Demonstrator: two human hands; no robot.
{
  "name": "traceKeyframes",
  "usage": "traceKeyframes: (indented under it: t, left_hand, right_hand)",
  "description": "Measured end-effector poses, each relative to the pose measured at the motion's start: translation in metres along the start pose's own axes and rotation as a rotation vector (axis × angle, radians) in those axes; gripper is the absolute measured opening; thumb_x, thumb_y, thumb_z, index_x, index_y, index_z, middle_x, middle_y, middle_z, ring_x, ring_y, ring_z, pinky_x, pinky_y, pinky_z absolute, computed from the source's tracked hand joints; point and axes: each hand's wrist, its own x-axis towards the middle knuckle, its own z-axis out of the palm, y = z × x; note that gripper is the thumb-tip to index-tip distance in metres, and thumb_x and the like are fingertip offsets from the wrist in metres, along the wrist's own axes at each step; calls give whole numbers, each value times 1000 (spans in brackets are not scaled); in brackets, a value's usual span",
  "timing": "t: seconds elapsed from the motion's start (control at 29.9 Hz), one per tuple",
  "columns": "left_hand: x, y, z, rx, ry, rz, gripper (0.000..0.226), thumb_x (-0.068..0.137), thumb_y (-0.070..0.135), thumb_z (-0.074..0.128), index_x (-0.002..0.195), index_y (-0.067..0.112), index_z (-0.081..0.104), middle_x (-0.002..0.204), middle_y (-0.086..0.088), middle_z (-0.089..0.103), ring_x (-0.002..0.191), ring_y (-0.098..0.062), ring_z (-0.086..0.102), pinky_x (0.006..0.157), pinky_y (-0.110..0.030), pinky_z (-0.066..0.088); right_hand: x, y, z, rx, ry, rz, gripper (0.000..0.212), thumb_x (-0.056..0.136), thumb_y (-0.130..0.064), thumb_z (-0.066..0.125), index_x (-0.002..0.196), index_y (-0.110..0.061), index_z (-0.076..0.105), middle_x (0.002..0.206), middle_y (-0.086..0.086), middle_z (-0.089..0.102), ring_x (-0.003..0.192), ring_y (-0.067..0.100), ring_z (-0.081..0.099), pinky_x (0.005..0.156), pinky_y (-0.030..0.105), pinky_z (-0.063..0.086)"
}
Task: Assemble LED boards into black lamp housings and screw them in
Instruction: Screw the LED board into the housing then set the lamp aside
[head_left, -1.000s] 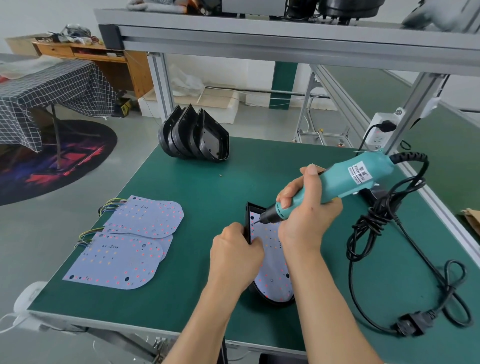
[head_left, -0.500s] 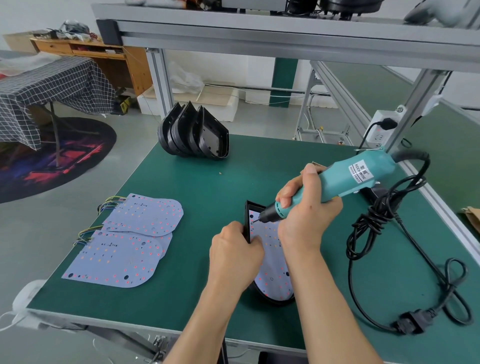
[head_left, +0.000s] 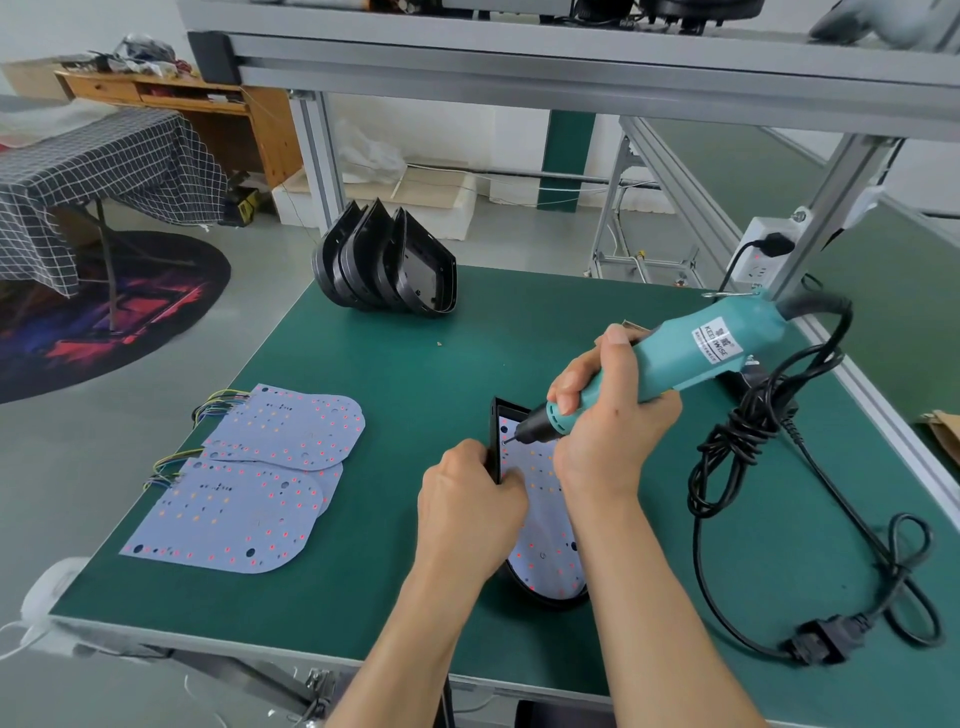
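The green bench (head_left: 395, 395) carries everything, and the largest working piece on it is the teal electric screwdriver (head_left: 691, 353), wrapped by the curled fingers of the right hand (head_left: 608, 415). It is judged fairly heavy and rigid, with a stiff black cord (head_left: 737, 447) dragging behind the wrist — so the forward part of the body, where the fingers already close, is the sensible hold.

Beneath those fingers lies the black lamp housing (head_left: 494, 441), a hard moulded shell, probably light and inclined to slide on the mat. Its near-left wall is gripped by the left hand (head_left: 467, 499), thumb side inward, knuckles over the rim (the fingertips themselves are hidden).

Seated inside it is the LED board (head_left: 545, 545), thin, flat and stiff, judged easily scratched — best handled by its edges, never across the diodes. The bit tip (head_left: 511, 439) is pressed on the board's far-left corner, just ahead of the left fingers.

Spare boards (head_left: 234, 514) lie well to the left of them; spare housings (head_left: 384, 270) stand far beyond.
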Motion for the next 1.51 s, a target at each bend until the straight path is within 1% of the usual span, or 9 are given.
traceKeyframes:
  t: [0.64,0.7,0.84,1.07,1.14,1.24,1.27,1.41,1.51]
  left_hand:
    - [-3,-3,-1,27,30,17,38,86,24,63,66,14,33,54,2,37,57,-27,37,49,-31,28]
    - [-2,-4,-2,14,14,11,37,86,24,63,66,14,33,54,2,38,57,-29,42,50,-30,30]
    - [3,-3,-2,19,-30,8,36,85,26,64,67,14,35,54,4,38,56,-25,36,49,-29,31]
    - [2,-4,0,13,-80,-6,33,85,26,65,68,13,40,56,3,45,58,-32,54,51,-30,40]
    - [3,-6,-1,23,-76,-9,35,85,27,66,66,14,39,53,6,42,57,-29,55,50,-29,39]
    - [3,-8,-4,-13,-119,-27,43,86,37,69,65,15,39,44,11,41,41,-9,41,40,-18,29]
    - [4,-8,-5,-43,-146,-48,45,85,42,71,65,16,41,42,13,40,39,-8,39,37,-16,26]
    - [14,-4,-8,-40,-181,-107,46,84,49,73,65,18,43,49,13,39,47,-13,35,43,-22,29]
    - [25,5,-10,19,-158,-58,43,87,45,69,68,15,45,60,2,46,58,-21,41,53,-28,33]
  right_hand:
    - [-1,-2,2,5,-39,26,19,86,-28,66,69,-36,65,49,5,47,39,21,36,52,30,39]
    - [-1,-1,0,17,-65,29,15,87,-28,67,74,-33,66,51,6,49,40,22,37,53,31,40]
    - [2,-1,-6,21,-68,48,11,89,-29,69,86,-20,65,56,8,51,44,23,41,56,34,42]
    - [6,-19,-14,25,-54,-2,15,89,-28,68,87,-14,63,56,7,49,44,23,38,57,33,44]
    - [11,-30,-14,61,-65,-16,12,89,-27,68,85,-16,66,55,6,49,44,22,38,57,32,43]
    - [14,-42,-27,176,-30,30,11,93,-25,65,86,-17,65,55,2,47,45,17,38,54,28,43]
    - [14,-44,-36,212,-6,55,12,97,-25,62,88,-17,63,56,0,46,46,15,37,55,27,43]
    - [5,-44,-80,232,112,159,20,105,-29,53,89,-20,61,59,-3,44,49,13,35,57,28,41]
    - [-6,-40,-110,259,145,207,23,103,-34,54,85,-24,65,59,-6,44,49,11,35,56,27,39]
